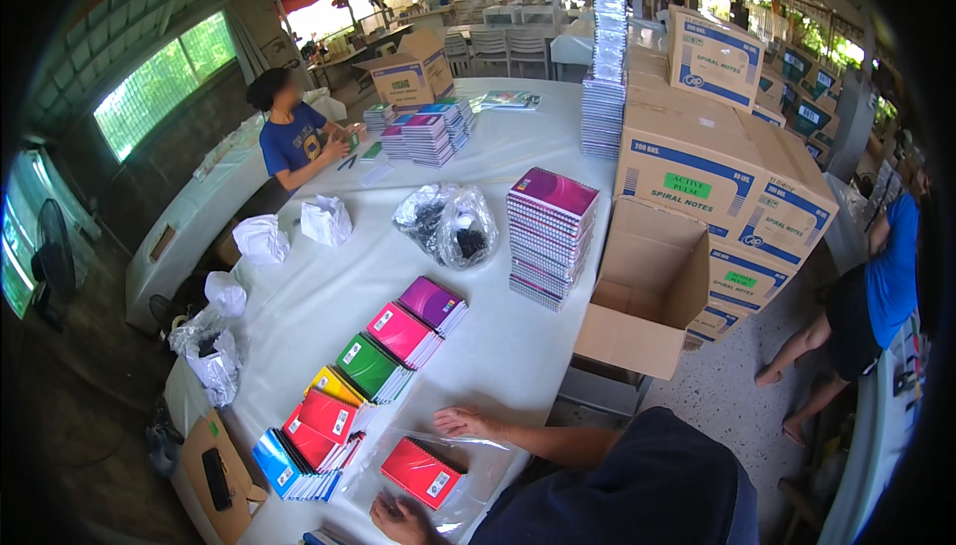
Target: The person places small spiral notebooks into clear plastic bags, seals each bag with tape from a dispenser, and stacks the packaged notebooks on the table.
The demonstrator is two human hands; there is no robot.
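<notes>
A red spiral notebook (pixel 422 472) lies inside or on a clear plastic bag (pixel 484 460) at the near edge of the table. My right hand (pixel 464 422) rests flat along the far side of the bag, fingers stretched out. At its opposite side, low in the view, is my left hand (pixel 398 519), its fingers apart beside the notebook's corner. Just beyond them runs a row of notebook stacks: blue (pixel 282 463), red (pixel 321 425), yellow (pixel 337 386), green (pixel 370 364), pink (pixel 401 333) and purple (pixel 430 303).
A tall notebook stack (pixel 551 236) stands by an open carton (pixel 642 296) on the right, near piled boxes (pixel 717 176). Plastic-wrapped bundles (pixel 448 224) and white crumpled bags (pixel 261 239) sit farther off. One person (pixel 294 136) works across the table; another (pixel 886 266) stands at right.
</notes>
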